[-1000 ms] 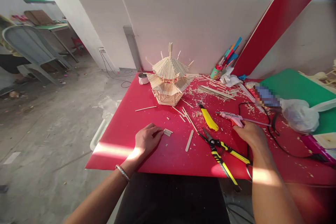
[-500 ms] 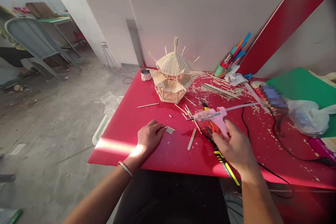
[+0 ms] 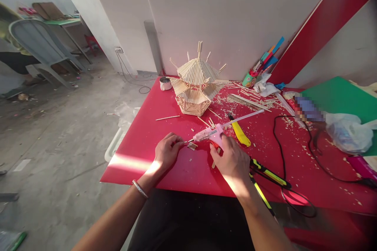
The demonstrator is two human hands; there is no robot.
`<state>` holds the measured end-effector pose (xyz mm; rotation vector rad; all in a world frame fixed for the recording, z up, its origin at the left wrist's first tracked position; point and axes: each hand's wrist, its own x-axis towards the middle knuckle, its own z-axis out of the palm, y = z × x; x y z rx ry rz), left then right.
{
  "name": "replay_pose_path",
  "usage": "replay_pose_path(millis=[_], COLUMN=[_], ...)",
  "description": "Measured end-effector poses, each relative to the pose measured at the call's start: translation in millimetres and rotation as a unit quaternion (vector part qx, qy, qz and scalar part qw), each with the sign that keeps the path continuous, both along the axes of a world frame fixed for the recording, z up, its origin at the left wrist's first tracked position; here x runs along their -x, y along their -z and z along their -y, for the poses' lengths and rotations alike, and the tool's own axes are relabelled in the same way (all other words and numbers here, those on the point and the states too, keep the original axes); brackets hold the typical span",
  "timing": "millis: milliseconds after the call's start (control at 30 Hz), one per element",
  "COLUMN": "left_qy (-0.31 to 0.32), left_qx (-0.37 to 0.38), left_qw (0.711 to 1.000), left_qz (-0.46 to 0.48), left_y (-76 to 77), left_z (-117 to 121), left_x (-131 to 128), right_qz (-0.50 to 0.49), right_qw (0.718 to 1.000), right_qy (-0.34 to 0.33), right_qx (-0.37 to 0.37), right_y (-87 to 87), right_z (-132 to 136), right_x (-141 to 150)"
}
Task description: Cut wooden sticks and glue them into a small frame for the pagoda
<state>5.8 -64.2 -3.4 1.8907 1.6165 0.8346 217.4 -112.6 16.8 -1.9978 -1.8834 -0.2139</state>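
Note:
My right hand is wrapped round the handle of a pink hot glue gun, which has a long clear glue stick poking out of its back. The gun's metal nozzle points left, right by the fingertips of my left hand. Those fingers are pinched together low over the table; whatever they hold is too small to make out. Just below the nozzle lie small flat wooden pieces. A craft stick is partly hidden behind my right hand. Beyond stands a pagoda-like model built of thin wooden sticks.
On the red tabletop lie a yellow utility knife, black-and-yellow pliers, loose sticks, shavings and a black cord. A white cup, a pen holder and a plastic bag stand farther back.
My right hand has brought the glue gun left and down, so its nozzle is now at my left fingertips. The yellow knife and pliers are more exposed. My left hand stays nearly in place.

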Motion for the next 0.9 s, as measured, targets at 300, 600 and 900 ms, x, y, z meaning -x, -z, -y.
replay_pose_path(millis=[300, 600, 900], left_qy=[0.009, 0.005, 0.004], left_qx=[0.008, 0.008, 0.009], left_qw=[0.999, 0.999, 0.999], left_qz=[0.041, 0.038, 0.031], left_y=[-2.1, -1.5, 1.4], left_z=[0.3, 0.5, -1.4], left_x=[-0.3, -0.8, 0.7], right_qz=[0.007, -0.007, -0.012], right_qw=[1.000, 0.999, 0.999], right_qy=[-0.006, -0.009, -0.008], right_qx=[0.023, 0.040, 0.050], right_y=[3.1, 1.3, 1.1], right_z=[-3.2, -3.8, -3.8], right_x=[0.1, 1.9, 1.8])
